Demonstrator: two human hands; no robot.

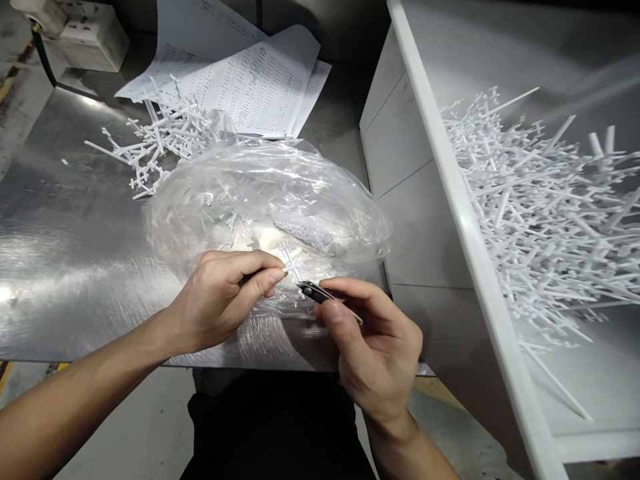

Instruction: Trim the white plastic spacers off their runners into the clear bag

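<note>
My left hand (230, 290) pinches a small white branched plastic piece (295, 267) between thumb and fingertips. My right hand (373, 333) is closed on dark metal nail clippers (317, 293), whose jaws are at the lower part of the white piece. Both hands are over the near side of a clear plastic bag (260, 180), which lies on the metal table and has small pale pieces inside. Too small to tell is whether the jaws touch the piece.
A heap of white branched sticks (170, 133) lies behind the bag, beside printed sheets (250, 80). At the right, a white bin (460, 220) holds many more sticks (545, 220). A power socket block (93, 40) stands at the back left of the metal table (65, 233).
</note>
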